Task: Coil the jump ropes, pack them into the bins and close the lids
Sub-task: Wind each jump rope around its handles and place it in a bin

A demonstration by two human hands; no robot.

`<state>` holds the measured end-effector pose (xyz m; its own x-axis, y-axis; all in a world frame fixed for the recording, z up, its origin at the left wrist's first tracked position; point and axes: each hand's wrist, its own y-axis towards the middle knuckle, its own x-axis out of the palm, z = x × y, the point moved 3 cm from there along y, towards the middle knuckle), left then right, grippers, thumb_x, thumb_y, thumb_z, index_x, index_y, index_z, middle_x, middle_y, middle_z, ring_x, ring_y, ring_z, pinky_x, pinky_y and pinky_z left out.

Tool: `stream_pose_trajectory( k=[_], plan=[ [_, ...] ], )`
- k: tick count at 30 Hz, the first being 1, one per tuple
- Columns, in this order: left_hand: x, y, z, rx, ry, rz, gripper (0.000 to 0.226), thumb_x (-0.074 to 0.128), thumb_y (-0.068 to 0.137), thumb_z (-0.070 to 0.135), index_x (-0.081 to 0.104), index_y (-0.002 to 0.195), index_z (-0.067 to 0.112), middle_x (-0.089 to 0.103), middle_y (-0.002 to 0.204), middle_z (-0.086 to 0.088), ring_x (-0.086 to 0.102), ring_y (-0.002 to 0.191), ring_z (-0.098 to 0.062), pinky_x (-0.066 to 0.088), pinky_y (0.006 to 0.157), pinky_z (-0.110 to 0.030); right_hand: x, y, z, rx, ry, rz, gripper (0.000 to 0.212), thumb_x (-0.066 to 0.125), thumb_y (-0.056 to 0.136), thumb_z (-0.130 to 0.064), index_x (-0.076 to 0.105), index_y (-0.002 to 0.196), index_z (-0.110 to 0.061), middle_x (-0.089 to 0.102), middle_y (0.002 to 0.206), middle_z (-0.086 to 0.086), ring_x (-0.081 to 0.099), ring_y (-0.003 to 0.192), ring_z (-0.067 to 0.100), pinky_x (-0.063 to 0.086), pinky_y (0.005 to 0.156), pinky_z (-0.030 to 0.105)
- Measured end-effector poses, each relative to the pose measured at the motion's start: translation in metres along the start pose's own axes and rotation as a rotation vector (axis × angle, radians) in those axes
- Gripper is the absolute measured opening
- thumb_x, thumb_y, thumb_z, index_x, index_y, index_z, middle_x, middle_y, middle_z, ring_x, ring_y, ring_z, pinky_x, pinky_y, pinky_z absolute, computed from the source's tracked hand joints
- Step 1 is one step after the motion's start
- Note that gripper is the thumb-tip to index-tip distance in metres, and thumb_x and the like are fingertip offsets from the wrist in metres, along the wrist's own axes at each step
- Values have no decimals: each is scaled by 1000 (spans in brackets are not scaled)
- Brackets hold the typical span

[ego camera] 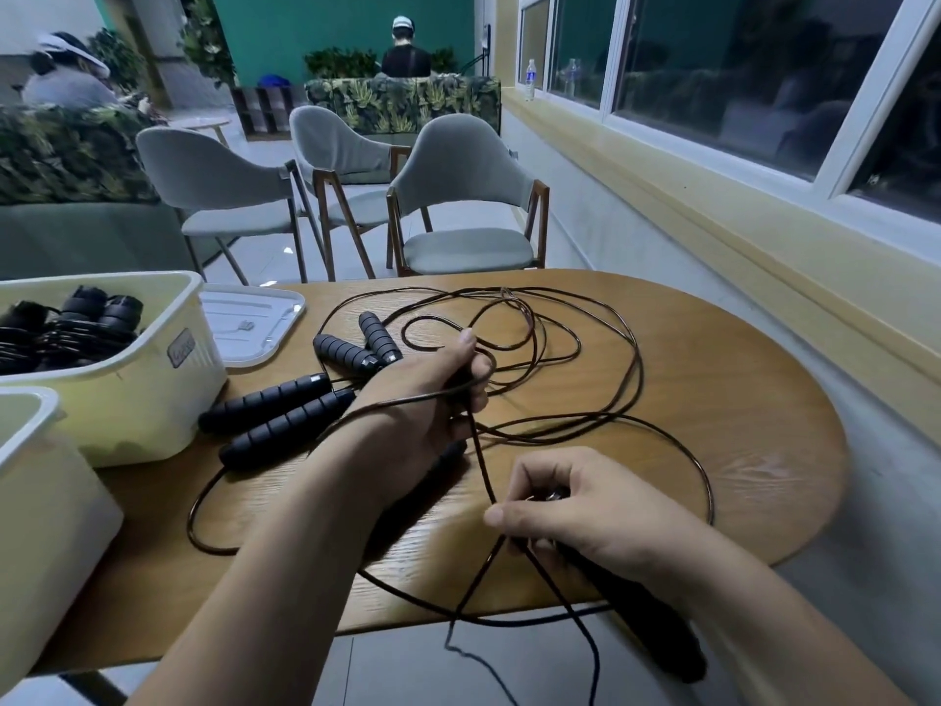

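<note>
Fingers of the left hand curl round a strand of thin dark jump-rope cord, held just above the middle of the table. The thumb and forefinger of the right hand, nearer and to the right, pinch the same cord, while its other fingers wrap a long black handle that slants out past the table's near edge. Between the two hands the cord runs taut. The rest of the cord sprawls in loose, overlapping loops across the oval wooden table, and two strands hang off the near edge.

Left of the left hand lie four ribbed black foam handles, in two pairs, flat on the wood. Farther left stands a cream plastic bin with coiled black ropes inside. A white plastic bin sits nearer, at the left edge; its contents cannot be seen. A white rectangular lid lies flat behind the cream bin, on its right.

Beyond the table stand three grey upholstered chairs with wooden legs. Two seated people are visible far back, and dark windows line the right wall.
</note>
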<state>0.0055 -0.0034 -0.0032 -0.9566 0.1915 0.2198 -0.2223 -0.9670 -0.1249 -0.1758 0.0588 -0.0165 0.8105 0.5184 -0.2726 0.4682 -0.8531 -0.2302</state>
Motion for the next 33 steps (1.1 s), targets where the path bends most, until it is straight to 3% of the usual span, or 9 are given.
stream_pose_trajectory(
  k=[3, 8, 13, 16, 19, 22, 27, 30, 33],
  plan=[
    [10, -3, -4, 44, -6, -21, 37, 56, 107, 43, 66, 79, 21, 54, 77, 2, 50, 69, -12, 36, 61, -28, -2, 0, -1, 19, -49, -36, 15, 81, 97, -26, 75, 94, -13, 68, 70, -5, 60, 62, 12, 48, 58, 23],
    [24, -7, -12, 52, -54, -135, 34, 58, 107, 39, 68, 91, 12, 56, 82, -6, 44, 72, -28, 30, 63, -36, 2, 8, -2, -10, 194, 153, 21, 66, 105, -34, 78, 111, -18, 69, 73, 5, 58, 57, 18, 42, 45, 26],
    [31, -12, -12, 49, -6, -173, 35, 52, 111, 37, 66, 92, 12, 55, 71, 2, 42, 57, -18, 14, 57, -42, 5, 13, -1, -94, 266, 221, 15, 63, 107, -19, 76, 109, -10, 79, 102, 15, 57, 53, 16, 42, 42, 28],
    [28, -15, -7, 80, -19, -176, 33, 53, 110, 37, 66, 94, 11, 53, 78, -3, 44, 59, -22, 29, 51, -35, 2, 13, 0, -116, 254, 183, 20, 68, 104, -21, 73, 104, -1, 76, 83, 15, 53, 54, 21, 40, 43, 27],
    [20, -16, 0, 94, -70, -159, 32, 54, 109, 36, 64, 90, 13, 55, 88, -4, 51, 78, -20, 40, 67, -36, -2, 10, 2, -82, 179, 147, 23, 72, 102, -21, 71, 90, -2, 65, 65, 11, 48, 53, 26, 37, 47, 29],
    [11, -11, 5, 110, -83, -127, 30, 56, 107, 39, 66, 87, 20, 57, 88, 2, 52, 88, -14, 37, 75, -34, 1, 8, 4, -46, 90, 88, 19, 75, 99, -17, 71, 89, -2, 72, 71, 7, 55, 57, 20, 40, 49, 30],
    [3, -9, 9, 123, -154, -102, 28, 56, 106, 37, 67, 87, 20, 57, 88, 4, 54, 84, -12, 36, 70, -30, 7, 7, 9, 22, -115, -42, 13, 81, 96, -25, 75, 88, -17, 67, 72, 1, 60, 64, 18, 46, 60, 37],
    [3, -10, 11, 124, -177, -105, 24, 58, 104, 36, 67, 89, 19, 59, 88, 5, 57, 83, -12, 36, 70, -30, 6, 4, 8, 58, -220, -120, 13, 79, 98, -27, 74, 89, -19, 68, 64, -10, 58, 55, 8, 45, 49, 26],
    [5, -10, 10, 147, -170, -111, 25, 58, 104, 37, 67, 88, 20, 57, 87, 5, 54, 82, -11, 37, 69, -29, 5, 3, 8, 77, -246, -168, 13, 79, 99, -28, 75, 94, -17, 70, 69, -9, 63, 61, 14, 46, 48, 28]
  ],
)
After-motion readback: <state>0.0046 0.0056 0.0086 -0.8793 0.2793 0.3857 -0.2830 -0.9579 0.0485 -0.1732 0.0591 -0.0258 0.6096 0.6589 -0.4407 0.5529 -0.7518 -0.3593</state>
